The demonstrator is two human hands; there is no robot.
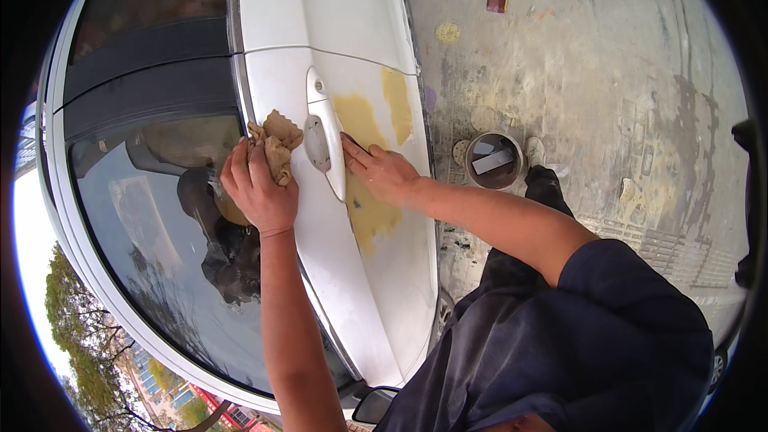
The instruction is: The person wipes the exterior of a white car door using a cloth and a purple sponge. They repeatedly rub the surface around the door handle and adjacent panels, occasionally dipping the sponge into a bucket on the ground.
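A crumpled tan cloth (277, 147) is gripped in my left hand (264, 195), which rests along the lower edge of a car window (162, 234). My right hand (385, 177) presses its fingers flat against the white car door (324, 270), just beside the door handle (333, 150). Under those fingers shows the edge of a thin dark purple piece (354, 142), probably sandpaper; most of it is hidden. Yellowish body filler (375, 219) covers patches of the panel around this hand. Bare greyish marks show in the recess behind the handle.
A round bucket (494, 183) of dark liquid, with a pale rectangular block (492, 162) in it, stands on the stained pavement near my shoe (535, 151). Sanding discs (447, 32) and a maroon sheet (497, 2) lie farther off. The side mirror (375, 405) juts out below.
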